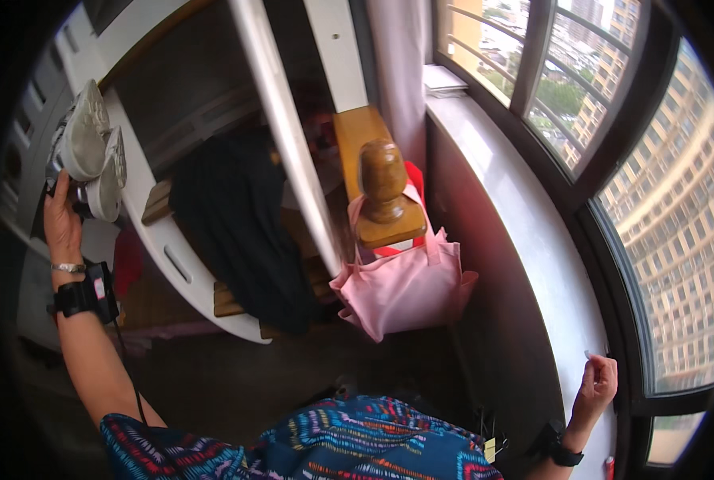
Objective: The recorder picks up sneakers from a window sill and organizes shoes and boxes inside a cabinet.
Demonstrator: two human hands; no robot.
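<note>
At the upper left, my left hand (pixel 63 210) grips a pair of whitish shoes (pixel 87 141), held with their pale soles facing the view; the heel ends lie at my fingers. A bracelet and a black strap with a small box circle that wrist. On the right, my right hand (pixel 598 381) is raised over the windowsill (pixel 513 228), with a tiny pale piece pinched between thumb and finger; what it is cannot be told. A black band sits on the right wrist.
A pink fabric bag (pixel 408 294) hangs from a wooden bedpost with a rounded finial (pixel 383 180). Dark cloth (pixel 231 222) drapes over the wooden steps of a white ladder (pixel 180 264). A white pole (pixel 291 132) slants ahead. Barred windows line the right side.
</note>
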